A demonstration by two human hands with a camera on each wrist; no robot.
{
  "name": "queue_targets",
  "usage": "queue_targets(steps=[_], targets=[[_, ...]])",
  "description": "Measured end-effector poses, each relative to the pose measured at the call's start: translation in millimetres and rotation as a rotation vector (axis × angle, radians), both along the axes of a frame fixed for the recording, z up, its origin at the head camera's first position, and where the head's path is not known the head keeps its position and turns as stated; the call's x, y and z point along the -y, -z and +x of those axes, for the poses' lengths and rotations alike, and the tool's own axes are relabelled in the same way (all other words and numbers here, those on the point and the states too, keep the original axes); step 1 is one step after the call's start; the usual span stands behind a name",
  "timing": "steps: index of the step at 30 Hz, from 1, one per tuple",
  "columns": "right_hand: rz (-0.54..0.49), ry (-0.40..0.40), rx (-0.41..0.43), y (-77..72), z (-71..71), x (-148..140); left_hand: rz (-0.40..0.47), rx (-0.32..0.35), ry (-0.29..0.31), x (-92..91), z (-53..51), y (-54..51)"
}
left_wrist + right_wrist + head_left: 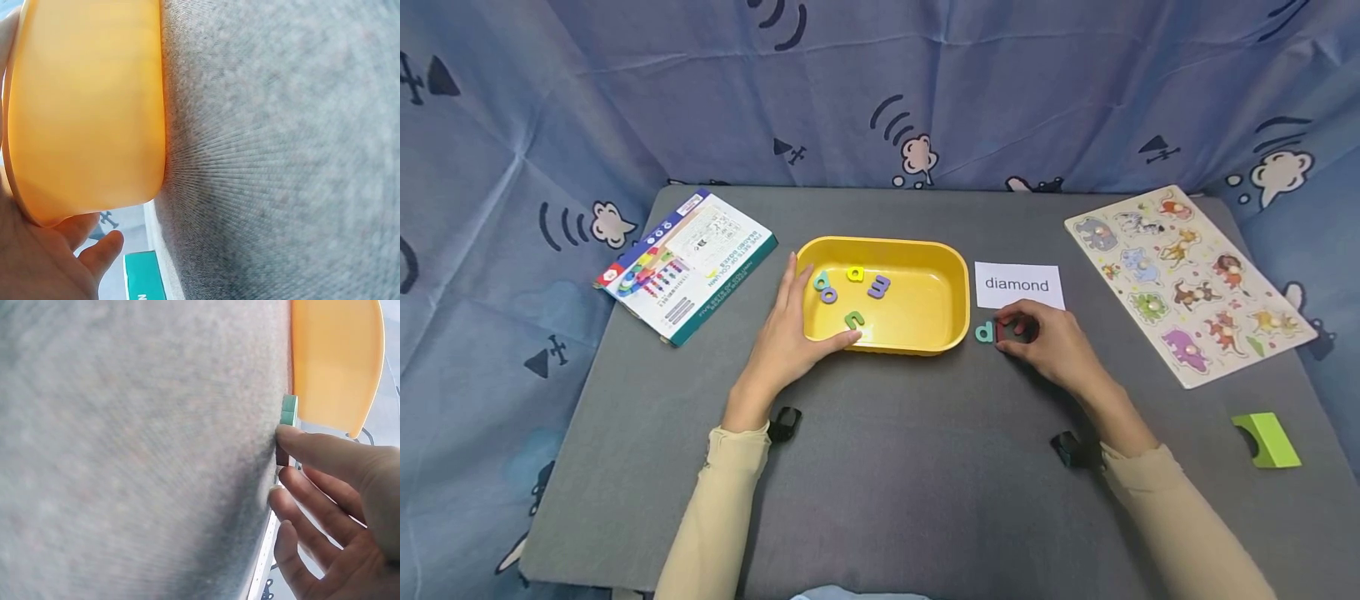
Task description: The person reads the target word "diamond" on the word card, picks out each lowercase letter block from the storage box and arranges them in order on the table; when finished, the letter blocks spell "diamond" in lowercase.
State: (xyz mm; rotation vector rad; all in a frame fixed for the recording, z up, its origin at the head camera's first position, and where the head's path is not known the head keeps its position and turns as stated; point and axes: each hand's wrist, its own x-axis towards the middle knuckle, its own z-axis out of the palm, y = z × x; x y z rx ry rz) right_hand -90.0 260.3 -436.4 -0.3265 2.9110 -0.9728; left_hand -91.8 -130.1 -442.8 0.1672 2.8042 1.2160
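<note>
Head view. Person at a grey fabric-covered tabletop (pixel 887 467). The right hand (pixel 1054 343) pinches a small dark red letter piece (pixel 999 332), thumb and fingertips together on it; its shape is too covered to read. It sits right of a teal letter "d" (pixel 984 332), below a white paper card printed "diamond" (pixel 1017 286). The left hand (pixel 784 343) wraps the near left corner of a yellow plastic rectangular tray (pixel 925 348), thumb laid over the near rim. Loose letters lie inside, among them a purple "m" (pixel 878 287) and a green "n" (pixel 854 320). My judgement: the step is seating the dark red piece next to the "d". Best done by matching its base to the "d" and leaving the card's print uncovered.

Left wrist view. Palm close against the tray's outer wall, fingers round its end. A light brace seems enough; pulling could shift the letters.

Right wrist view. Thumb on the near side of the dark piece, the teal one end-on just beyond it; whether the two touch, I cannot tell. Remaining fingers spread near the card's edge. I'd keep the piece flat, leave a sliver of gap, then part thumb and finger evenly so neither letter gets nudged askew.
</note>
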Motion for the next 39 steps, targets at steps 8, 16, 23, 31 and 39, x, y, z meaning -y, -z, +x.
queue_targets(steps=[8,16,23,31,39], targets=[[0.006,-0.024,-0.036,-12.0,0.4,7,-0.004,0.009,0.004,-0.4,1.3,1.8],[-0.073,-0.05,-0.156,-38.6,-4.2,39,0.009,0.002,0.004,-0.4,0.8,2.7],[-0.134,-0.102,-0.124,-45.4,-12.1,76,0.025,-0.008,0.009,0.3,0.3,3.7],[-0.186,-0.183,-0.038,-37.8,-28.7,121,0.065,-0.017,-0.013,0.5,0.9,2.4],[-0.176,-0.172,0.041,-27.3,-54.4,156,0.052,-0.009,-0.017,1.1,-0.6,1.4]])
